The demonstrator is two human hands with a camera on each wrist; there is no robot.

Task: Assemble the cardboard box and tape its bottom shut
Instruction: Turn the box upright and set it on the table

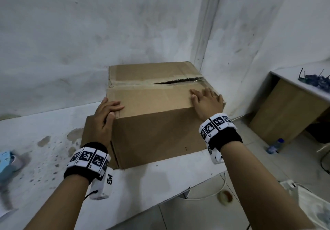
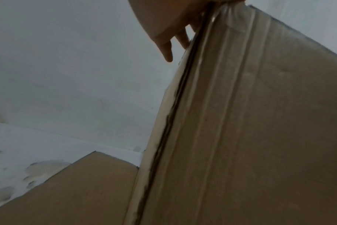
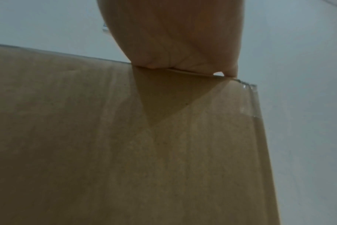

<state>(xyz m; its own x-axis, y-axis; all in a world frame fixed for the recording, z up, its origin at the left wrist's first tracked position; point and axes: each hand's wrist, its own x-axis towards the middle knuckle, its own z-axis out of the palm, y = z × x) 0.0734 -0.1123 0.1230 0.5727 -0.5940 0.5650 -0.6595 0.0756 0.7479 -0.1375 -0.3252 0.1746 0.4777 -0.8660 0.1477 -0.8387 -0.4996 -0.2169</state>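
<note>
A brown cardboard box (image 1: pixel 153 133) stands on a white table (image 1: pixel 44 131) in the corner of the room. Its two top flaps are folded down; the seam (image 1: pixel 175 81) between them gapes at the right end, with old clear tape along it. My left hand (image 1: pixel 105 115) rests on the near left top corner, fingers straight on the flap, thumb at the side wall. My right hand (image 1: pixel 205 99) lies flat on the near flap at the right corner. A loose side flap (image 2: pixel 77 190) lies flat on the table at the box's left. From the right wrist, my palm (image 3: pixel 179 45) presses the top edge.
A light blue object (image 1: pixel 7 162) sits at the table's left edge. A second desk (image 1: pixel 300 85) with dark blue items stands to the right, a plastic bottle (image 1: pixel 275 145) on the floor below it. White walls close in behind the box.
</note>
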